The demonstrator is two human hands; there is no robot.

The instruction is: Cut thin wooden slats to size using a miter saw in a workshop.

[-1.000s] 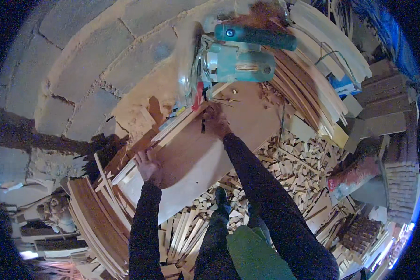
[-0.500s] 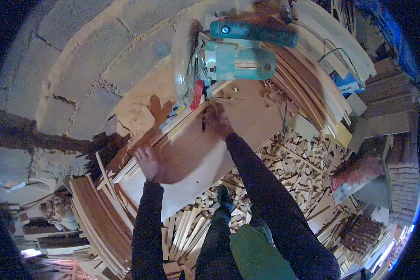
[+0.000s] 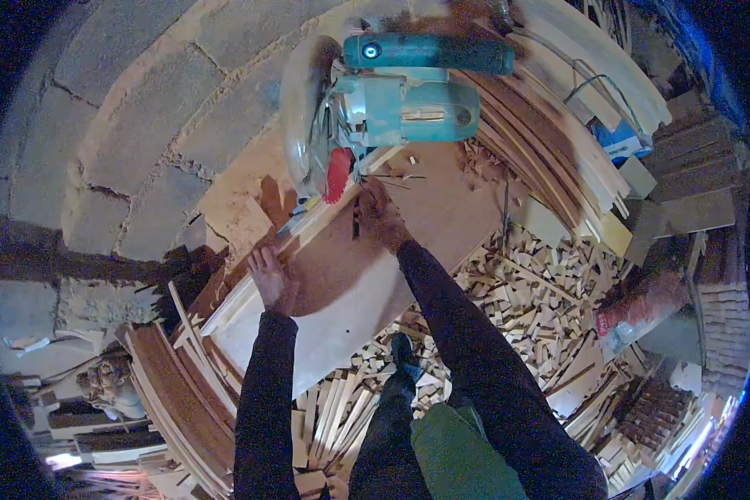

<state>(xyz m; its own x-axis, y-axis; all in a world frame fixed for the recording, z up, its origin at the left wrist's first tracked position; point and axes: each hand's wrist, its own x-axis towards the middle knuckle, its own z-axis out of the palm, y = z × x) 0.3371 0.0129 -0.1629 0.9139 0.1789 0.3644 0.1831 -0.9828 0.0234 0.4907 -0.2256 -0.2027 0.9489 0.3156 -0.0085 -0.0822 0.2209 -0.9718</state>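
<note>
On the workbench's pale and brown board, several light wooden strips lie along the back edge. My left hand rests on these strips with its fingers stretched over them. Farther right, my right hand is by the strips below the saw, its fingers drawn together at a strip's edge; shadow hides part of the grip. Above both hands stands a teal miter saw with a clear rounded guard. Its red toothed blade shows just left of my right fingertips, over the strips.
A heap of wood offcuts covers the floor to the right and around my feet. Long boards are stacked behind the saw. More long strips lean at the left. A block wall rises behind the bench.
My left hand has slid a little to the right along the strips, toward the saw. The saw head has shifted slightly left in view, and more of the red blade shows. My right hand stays nearly in place.
</note>
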